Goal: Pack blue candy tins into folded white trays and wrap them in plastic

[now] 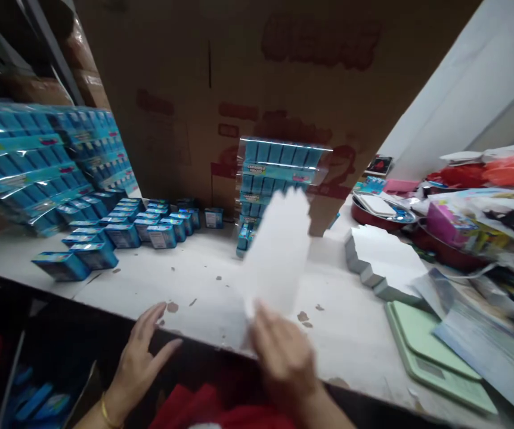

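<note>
My right hand (281,348) grips the near end of a white die-cut card sheet (279,250), its far edge notched. The sheet is blurred by motion and tilts up over the table. By the table's front edge my left hand (138,351) is open, thumb and fingers apart, holding nothing. Behind the sheet, a clear-wrapped display pack (279,158) of small blue boxes leans on a big carton, its lower part partly hidden. Several loose small blue boxes (123,235) stand in rows at the left of the white table (185,292).
A stack of white cut cards (386,256) lies at the right, behind a green scale (436,351). Red bowls (382,214) and plastic bags clutter the far right. A large brown carton (180,143) rises at the back. More wrapped blue packs (24,161) stand on the left.
</note>
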`<state>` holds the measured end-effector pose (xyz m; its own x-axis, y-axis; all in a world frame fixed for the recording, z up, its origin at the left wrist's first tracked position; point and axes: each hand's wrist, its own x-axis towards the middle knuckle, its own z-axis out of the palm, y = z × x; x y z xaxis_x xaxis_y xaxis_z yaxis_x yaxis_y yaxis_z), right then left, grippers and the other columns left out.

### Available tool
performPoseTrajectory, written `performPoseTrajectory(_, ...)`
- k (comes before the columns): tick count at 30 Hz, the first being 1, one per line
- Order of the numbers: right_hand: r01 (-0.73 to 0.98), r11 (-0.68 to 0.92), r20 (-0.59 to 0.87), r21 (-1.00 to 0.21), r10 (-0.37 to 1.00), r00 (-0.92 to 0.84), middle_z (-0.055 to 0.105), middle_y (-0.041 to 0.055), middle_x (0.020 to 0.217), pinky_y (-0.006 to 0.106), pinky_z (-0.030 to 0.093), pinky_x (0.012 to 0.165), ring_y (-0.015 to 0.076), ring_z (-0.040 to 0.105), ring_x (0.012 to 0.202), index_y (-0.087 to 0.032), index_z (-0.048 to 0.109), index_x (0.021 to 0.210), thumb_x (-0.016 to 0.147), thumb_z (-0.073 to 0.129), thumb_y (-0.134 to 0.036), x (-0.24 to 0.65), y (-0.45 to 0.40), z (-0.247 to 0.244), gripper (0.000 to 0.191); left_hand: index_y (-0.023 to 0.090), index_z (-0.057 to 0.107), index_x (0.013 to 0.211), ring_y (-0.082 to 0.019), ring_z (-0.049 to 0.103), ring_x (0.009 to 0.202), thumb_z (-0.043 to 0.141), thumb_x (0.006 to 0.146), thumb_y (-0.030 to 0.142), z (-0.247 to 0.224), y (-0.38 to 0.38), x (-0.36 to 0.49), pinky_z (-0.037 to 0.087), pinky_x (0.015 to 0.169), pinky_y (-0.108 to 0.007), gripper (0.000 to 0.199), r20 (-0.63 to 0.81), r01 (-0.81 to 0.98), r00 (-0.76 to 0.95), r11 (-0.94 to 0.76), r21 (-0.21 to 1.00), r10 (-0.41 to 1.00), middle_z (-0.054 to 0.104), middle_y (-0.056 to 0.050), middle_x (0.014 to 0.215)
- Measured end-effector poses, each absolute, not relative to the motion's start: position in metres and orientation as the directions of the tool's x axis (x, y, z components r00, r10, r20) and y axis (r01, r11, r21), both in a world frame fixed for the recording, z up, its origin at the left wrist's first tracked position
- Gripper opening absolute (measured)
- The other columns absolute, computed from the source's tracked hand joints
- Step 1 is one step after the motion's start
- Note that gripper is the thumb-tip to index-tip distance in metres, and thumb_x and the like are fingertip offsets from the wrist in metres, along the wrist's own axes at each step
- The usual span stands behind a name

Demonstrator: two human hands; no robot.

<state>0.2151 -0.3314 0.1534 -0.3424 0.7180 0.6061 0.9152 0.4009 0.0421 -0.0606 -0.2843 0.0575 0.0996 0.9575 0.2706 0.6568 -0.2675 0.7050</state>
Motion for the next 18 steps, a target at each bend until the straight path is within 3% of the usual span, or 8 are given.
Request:
performPoseTrajectory(3, 0.86, 0.495, 0.35, -0.125, 0.833, -0.428, 0.06, 0.0163, 0.105, 0.033, 0.046, 0.054, 0.0216, 0.06, 0.07, -0.016, 0.058, 0.093, 0.084, 0.037, -0.016, 0.113, -0.325, 0.102, 0.023, 0.022, 0.01, 0.137, -0.032, 0.029, 0.124, 0.063, 0.066, 0.046, 0.031, -0.296, -0.074, 0.031, 0.099, -0.046, 0.091, 0.494, 0.759, 0.21, -0.459, 0.461, 0.844, 0.026, -0.014, 0.138)
performPoseTrajectory(5, 0.878, 0.431, 0.181, -0.207, 0.899, -0.398, 0.063, 0.012, 0.089, 0.032, 0.048, 0.053, 0.0208, 0.06, 0.067, -0.017, 0.058, 0.089, 0.084, 0.042, -0.021, 0.079, -0.322, 0.071, 0.017, 0.021, 0.01, 0.137, -0.031, 0.025, 0.126, 0.059, 0.072, 0.041, 0.013, -0.296, -0.083, 0.03, 0.099, -0.046, 0.084, 0.464, 0.754, 0.402, -0.573, 0.321, 0.789, 0.026, -0.015, 0.139)
performPoseTrajectory(7, 0.865, 0.406, 0.116, -0.293, 0.914, -0.39, 0.062, 0.01, 0.092, 0.032, 0.05, 0.061, 0.0211, 0.059, 0.079, -0.017, 0.056, 0.096, 0.082, 0.048, -0.028, 0.077, -0.327, 0.052, 0.019, 0.023, 0.021, 0.135, -0.028, 0.027, 0.126, 0.054, 0.077, 0.033, -0.002, -0.292, -0.091, 0.03, 0.099, -0.045, 0.068, 0.35, 0.666, 0.626, -0.711, 0.225, 0.697, 0.033, -0.012, 0.136)
performPoseTrajectory(9, 0.813, 0.436, 0.152, -0.385, 0.899, -0.41, 0.056, 0.0098, 0.112, 0.033, 0.048, 0.08, 0.0208, 0.052, 0.101, -0.017, 0.051, 0.11, 0.083, 0.047, -0.027, 0.103, -0.336, 0.047, 0.03, 0.025, 0.033, 0.13, -0.025, 0.031, 0.125, 0.048, 0.08, 0.022, -0.01, -0.286, -0.095, 0.028, 0.1, -0.044, 0.052, 0.275, 0.577, 0.747, -0.796, 0.184, 0.606, 0.039, -0.009, 0.134)
performPoseTrajectory(11, 0.785, 0.452, 0.181, -0.424, 0.891, -0.416, 0.047, 0.0076, 0.125, 0.036, 0.036, 0.097, 0.0203, 0.037, 0.118, -0.017, 0.044, 0.121, 0.082, 0.045, -0.021, 0.144, -0.345, 0.05, 0.04, 0.024, 0.042, 0.124, -0.023, 0.033, 0.124, 0.043, 0.082, 0.014, -0.014, -0.279, -0.096, 0.027, 0.1, -0.044, 0.044, 0.29, 0.548, 0.768, -0.82, 0.165, 0.571, 0.042, -0.008, 0.131)
performPoseTrajectory(14, 0.825, 0.428, 0.09, -0.37, 0.9, -0.427, 0.038, 0.0082, 0.133, 0.04, 0.03, 0.1, 0.0239, 0.027, 0.124, -0.018, 0.034, 0.13, 0.07, 0.055, -0.017, 0.198, -0.353, 0.053, 0.064, 0.025, 0.051, 0.115, -0.02, 0.04, 0.118, 0.041, 0.084, 0.013, -0.015, -0.269, -0.096, 0.032, 0.095, -0.041, 0.035, 0.361, 0.518, 0.761, -0.84, 0.162, 0.539, 0.05, -0.007, 0.124)
performPoseTrajectory(16, 0.84, 0.426, 0.063, -0.336, 0.9, -0.431, 0.044, 0.0073, 0.128, 0.04, 0.033, 0.095, 0.023, 0.034, 0.12, -0.022, 0.041, 0.125, 0.072, 0.055, -0.015, 0.215, -0.353, 0.047, 0.055, 0.027, 0.054, 0.11, -0.019, 0.045, 0.112, 0.043, 0.084, 0.017, -0.013, -0.264, -0.094, 0.035, 0.089, -0.039, 0.03, 0.391, 0.508, 0.748, -0.842, 0.181, 0.536, 0.054, -0.006, 0.12)
performPoseTrajectory(18, 0.846, 0.41, 0.121, -0.339, 0.912, -0.393, 0.055, 0.0051, 0.114, 0.037, 0.036, 0.089, 0.0196, 0.045, 0.108, -0.025, 0.055, 0.11, 0.08, 0.049, -0.017, 0.218, -0.351, 0.037, 0.032, 0.028, 0.057, 0.104, -0.019, 0.049, 0.107, 0.045, 0.084, 0.018, -0.009, -0.261, -0.092, 0.036, 0.085, -0.038, 0.026, 0.393, 0.511, 0.735, -0.833, 0.215, 0.552, 0.057, -0.005, 0.115)
